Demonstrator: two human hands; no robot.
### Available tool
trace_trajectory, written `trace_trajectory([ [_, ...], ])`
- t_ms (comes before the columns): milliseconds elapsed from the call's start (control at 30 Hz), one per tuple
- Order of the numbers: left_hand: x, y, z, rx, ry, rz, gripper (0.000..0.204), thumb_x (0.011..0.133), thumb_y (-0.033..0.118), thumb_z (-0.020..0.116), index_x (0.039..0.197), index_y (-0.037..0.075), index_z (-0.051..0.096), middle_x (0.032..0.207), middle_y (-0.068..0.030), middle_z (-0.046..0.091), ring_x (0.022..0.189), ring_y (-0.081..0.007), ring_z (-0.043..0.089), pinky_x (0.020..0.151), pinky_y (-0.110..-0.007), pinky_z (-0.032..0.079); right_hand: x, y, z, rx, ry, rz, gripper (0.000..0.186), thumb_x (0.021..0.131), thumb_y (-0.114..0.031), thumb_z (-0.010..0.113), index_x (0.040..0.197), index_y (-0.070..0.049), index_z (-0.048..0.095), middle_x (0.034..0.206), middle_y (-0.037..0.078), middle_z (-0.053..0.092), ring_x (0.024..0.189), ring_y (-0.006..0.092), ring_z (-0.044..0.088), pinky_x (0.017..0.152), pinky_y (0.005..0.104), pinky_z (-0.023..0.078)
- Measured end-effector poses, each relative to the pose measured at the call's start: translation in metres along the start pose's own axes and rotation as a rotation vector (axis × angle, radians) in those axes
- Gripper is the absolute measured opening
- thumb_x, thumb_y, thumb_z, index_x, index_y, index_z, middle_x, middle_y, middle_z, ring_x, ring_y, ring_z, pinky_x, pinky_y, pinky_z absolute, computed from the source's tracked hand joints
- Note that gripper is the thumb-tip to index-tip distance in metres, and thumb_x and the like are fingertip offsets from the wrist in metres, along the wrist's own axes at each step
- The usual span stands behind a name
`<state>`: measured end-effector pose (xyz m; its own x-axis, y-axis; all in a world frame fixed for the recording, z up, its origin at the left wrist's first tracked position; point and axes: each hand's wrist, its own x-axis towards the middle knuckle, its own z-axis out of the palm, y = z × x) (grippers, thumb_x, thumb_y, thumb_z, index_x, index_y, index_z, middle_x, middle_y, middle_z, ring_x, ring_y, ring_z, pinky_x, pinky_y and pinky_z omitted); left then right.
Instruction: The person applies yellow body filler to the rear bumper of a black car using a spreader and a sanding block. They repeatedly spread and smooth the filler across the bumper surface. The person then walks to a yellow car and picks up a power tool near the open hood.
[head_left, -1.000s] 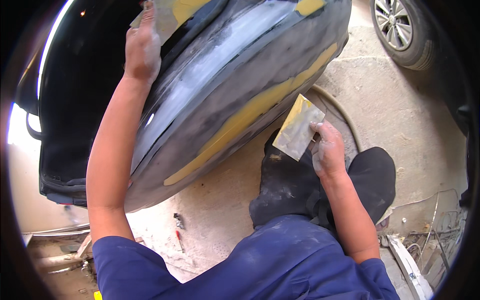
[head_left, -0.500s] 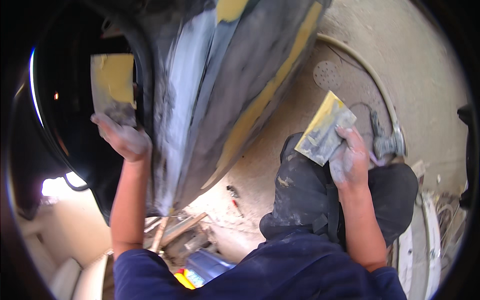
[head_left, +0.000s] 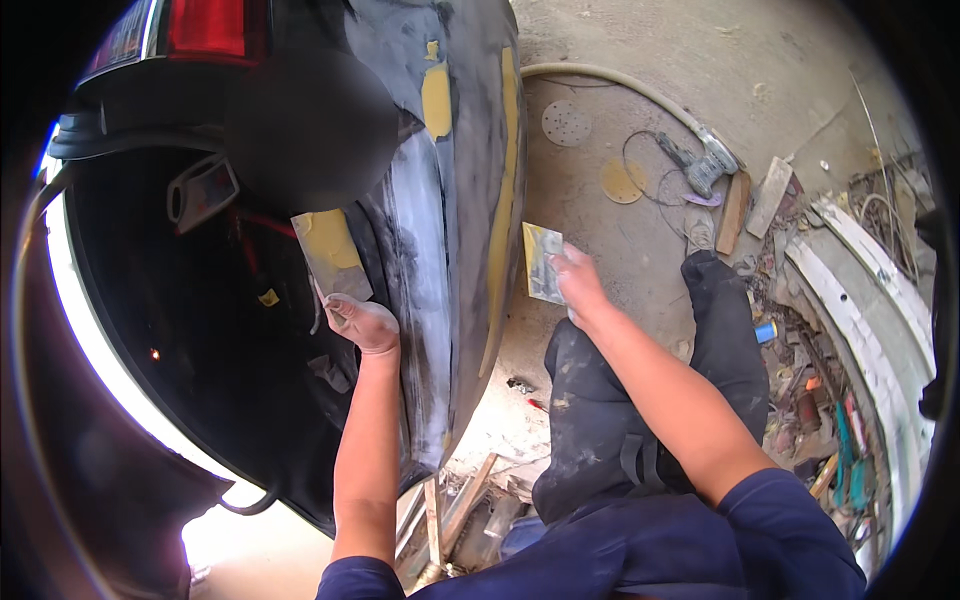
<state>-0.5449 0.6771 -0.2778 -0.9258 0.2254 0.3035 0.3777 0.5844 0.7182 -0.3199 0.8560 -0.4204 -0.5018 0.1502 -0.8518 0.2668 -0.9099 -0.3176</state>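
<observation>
My left hand (head_left: 364,323), dusted white, grips a flat putty board (head_left: 334,252) by its lower end, with yellow filler spread over the upper part. It hangs over the dark open boot of a car. In my right hand (head_left: 580,280) is a flat putty spreader (head_left: 541,262), smeared grey with yellow filler along its left edge. The spreader is to the right of the car's rear side panel (head_left: 465,190), apart from it by a small gap. That panel is sanded grey and whitish, with a yellow filler patch (head_left: 436,100) and a long yellow strip (head_left: 502,215).
A sander (head_left: 710,165) with a pale hose (head_left: 625,74) lies on the dusty floor beside sanding discs (head_left: 567,123) and wood blocks (head_left: 734,212). Long white panels (head_left: 840,285) and scattered debris lie right. A red tail light (head_left: 206,28) and a white jug (head_left: 203,190) show left.
My view has swung toward the car's rear, bringing the tail light and jug in. The spreader has come closer to the panel; both hands keep their holds.
</observation>
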Motion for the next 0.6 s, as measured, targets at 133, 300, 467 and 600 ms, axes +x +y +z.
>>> trace_trajectory([
  [133, 0.0, 0.002, -0.002, -0.115, -0.002, -0.012, 0.071, 0.116, 0.06, 0.038, 0.12, -0.007, 0.061, 0.116, -0.0113, 0.066, 0.105, -0.0191, 0.056, 0.103, -0.034, 0.045, 0.009, 0.025, 0.031, -0.134, 0.148, -0.132, 0.036, 0.105, -0.009, 0.055, 0.136, 0.003, 0.069, 0.122, 0.012, 0.076, 0.111, 0.0187, 0.067, 0.1, 0.0358, 0.051],
  [300, 0.004, 0.01, 0.005, -0.21, -0.035, 0.088, 0.055, 0.119, 0.047, 0.039, 0.098, 0.0, 0.057, 0.101, -0.0057, 0.061, 0.095, -0.0159, 0.051, 0.092, -0.032, 0.044, 0.018, 0.043, 0.054, -0.089, 0.156, -0.252, 0.037, 0.107, -0.012, 0.057, 0.138, 0.004, 0.068, 0.126, 0.013, 0.076, 0.114, 0.02, 0.067, 0.103, 0.0352, 0.05],
  [467, 0.009, 0.017, 0.01, -0.256, -0.122, 0.133, 0.055, 0.119, 0.049, 0.037, 0.101, 0.001, 0.057, 0.101, -0.0073, 0.061, 0.094, -0.0174, 0.052, 0.091, -0.033, 0.044, -0.002, 0.047, 0.073, -0.421, 0.321, -0.398, 0.038, 0.102, -0.015, 0.062, 0.135, 0.002, 0.07, 0.128, 0.018, 0.074, 0.118, 0.0324, 0.069, 0.104, 0.0397, 0.051],
  [600, 0.007, 0.02, 0.007, -0.237, -0.148, 0.107, 0.057, 0.119, 0.05, 0.036, 0.099, 0.001, 0.057, 0.1, -0.0066, 0.06, 0.093, -0.0174, 0.051, 0.09, -0.032, 0.044, -0.025, 0.046, 0.087, -0.622, 0.388, -0.541, 0.043, 0.098, -0.016, 0.065, 0.138, -0.002, 0.07, 0.129, 0.021, 0.071, 0.121, 0.042, 0.067, 0.105, 0.0443, 0.052],
])
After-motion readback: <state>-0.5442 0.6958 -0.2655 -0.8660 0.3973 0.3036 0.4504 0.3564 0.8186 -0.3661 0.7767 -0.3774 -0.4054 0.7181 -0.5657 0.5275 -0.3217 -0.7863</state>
